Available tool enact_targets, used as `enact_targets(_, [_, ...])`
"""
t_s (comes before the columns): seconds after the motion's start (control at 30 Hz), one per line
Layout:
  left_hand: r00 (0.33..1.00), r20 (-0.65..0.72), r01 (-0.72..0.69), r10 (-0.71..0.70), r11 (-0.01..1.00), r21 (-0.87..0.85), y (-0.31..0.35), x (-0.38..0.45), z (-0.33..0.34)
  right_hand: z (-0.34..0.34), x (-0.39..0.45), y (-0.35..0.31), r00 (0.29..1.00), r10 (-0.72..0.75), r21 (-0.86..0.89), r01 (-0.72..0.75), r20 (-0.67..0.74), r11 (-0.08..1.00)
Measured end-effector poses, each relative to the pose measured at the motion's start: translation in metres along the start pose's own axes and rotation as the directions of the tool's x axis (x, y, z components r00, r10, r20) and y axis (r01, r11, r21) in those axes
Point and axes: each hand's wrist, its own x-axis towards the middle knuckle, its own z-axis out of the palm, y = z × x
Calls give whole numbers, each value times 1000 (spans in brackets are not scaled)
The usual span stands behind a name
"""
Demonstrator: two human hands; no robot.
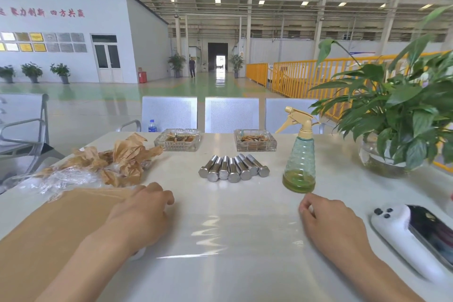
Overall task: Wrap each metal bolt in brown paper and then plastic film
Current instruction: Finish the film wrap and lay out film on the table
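Several bare metal bolts (232,169) lie side by side in a row at the middle of the white table (245,282). A sheet of clear plastic film (220,235) lies flat in front of me, between my hands. My left hand (144,213) rests on the film's left edge with its fingers loosely curled, next to a flat sheet of brown paper (51,233). My right hand (328,223) rests at the film's right edge, fingers curled under; whether it pinches the film I cannot tell.
A heap of crumpled brown paper (120,159) and loose film (56,179) lies at the left. Two glass ashtrays (177,141) stand at the back, a spray bottle (299,154) and potted plant (397,120) to the right, and a white device (414,238) at the right edge.
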Motion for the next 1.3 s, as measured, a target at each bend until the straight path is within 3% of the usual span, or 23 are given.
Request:
enact_targets(0.27, [999,52,7,-8,1000,27,-4,-1,-1,1,-11,-7,995,-90,-265,74,-47,961])
enact_targets(0.53, [996,89,16,-17,1000,10,-3,-1,-2,0,-9,-1,994,-94,-312,71,-59,947])
enact_targets(0.73, [996,86,28,-11,981,-190,-15,7,-7,-8,-3,1,995,-99,-367,81,-29,927])
enact_targets(0.87, [988,-131,45,-86,956,-289,-32,11,-19,-23,3,-11,986,-75,-291,30,-148,956])
enact_targets(0.97, [942,-237,167,-239,943,-287,-63,13,-31,-24,2,-27,971,-132,-170,98,-198,981])
enact_targets(1.03, [908,-230,294,-351,924,-246,-84,15,-31,-16,0,-38,970,-177,-73,167,-169,983])
enact_targets(1.13, [899,-102,411,-426,901,-138,-101,14,-15,1,-3,-47,978,-184,28,187,-95,982])
enact_targets(1.3, [910,4,409,-414,897,-165,-107,9,-5,21,-6,-43,989,-148,79,150,-28,986])
